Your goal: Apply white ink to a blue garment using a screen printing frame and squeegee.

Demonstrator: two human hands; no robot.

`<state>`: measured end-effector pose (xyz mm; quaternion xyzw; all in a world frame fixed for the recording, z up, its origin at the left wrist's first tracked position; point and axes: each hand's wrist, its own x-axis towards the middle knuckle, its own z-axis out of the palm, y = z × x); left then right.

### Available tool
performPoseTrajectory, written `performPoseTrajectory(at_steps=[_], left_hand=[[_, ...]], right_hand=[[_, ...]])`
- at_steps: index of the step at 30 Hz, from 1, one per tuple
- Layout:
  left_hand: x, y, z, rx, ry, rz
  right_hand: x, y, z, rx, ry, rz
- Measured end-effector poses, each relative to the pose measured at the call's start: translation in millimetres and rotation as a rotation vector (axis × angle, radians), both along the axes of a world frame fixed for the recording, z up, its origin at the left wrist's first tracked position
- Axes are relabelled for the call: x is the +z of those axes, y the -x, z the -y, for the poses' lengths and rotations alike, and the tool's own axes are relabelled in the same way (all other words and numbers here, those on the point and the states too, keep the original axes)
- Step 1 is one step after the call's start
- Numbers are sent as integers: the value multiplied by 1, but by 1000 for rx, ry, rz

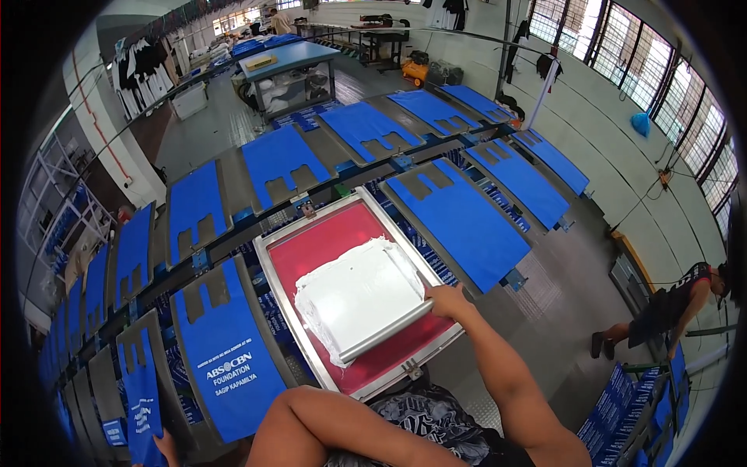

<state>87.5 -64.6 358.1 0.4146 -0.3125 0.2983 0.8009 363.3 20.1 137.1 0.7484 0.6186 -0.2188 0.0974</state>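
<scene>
A person's bare right hand (449, 302), right of centre, is closed around the near right end of a pale squeegee (387, 331); the end hold probably leaves the bar's length free to bear on the white ink (362, 282). The squeegee slants across the middle of the frame, on the ink's lower edge, inside a metal-rimmed screen (287, 300) whose raised border likely keeps the ink on its red mesh (302, 251). The left hand is out of view, so its grip cannot be told. Left of the screen, a blue cut-out piece (226, 389) with white lettering lies on a board, presumably so it stays smooth. At lower left, another hand (165, 447), seemingly a co-worker's, touches a similar lettered piece (142, 405) hanging in folds.
</scene>
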Motion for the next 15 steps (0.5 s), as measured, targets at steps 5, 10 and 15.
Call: performPoseTrajectory(at_steps=[5,10,15], left_hand=[[-10,-26,11,-30,10,76],[10,-35,6,3,13,116],[19,-38,1,49,0,147]], right_hand=[[-2,-4,-1,-8,-33,-58],[-4,-2,-2,16,-68,-24],[-1,-1,-6,1,-11,-32]])
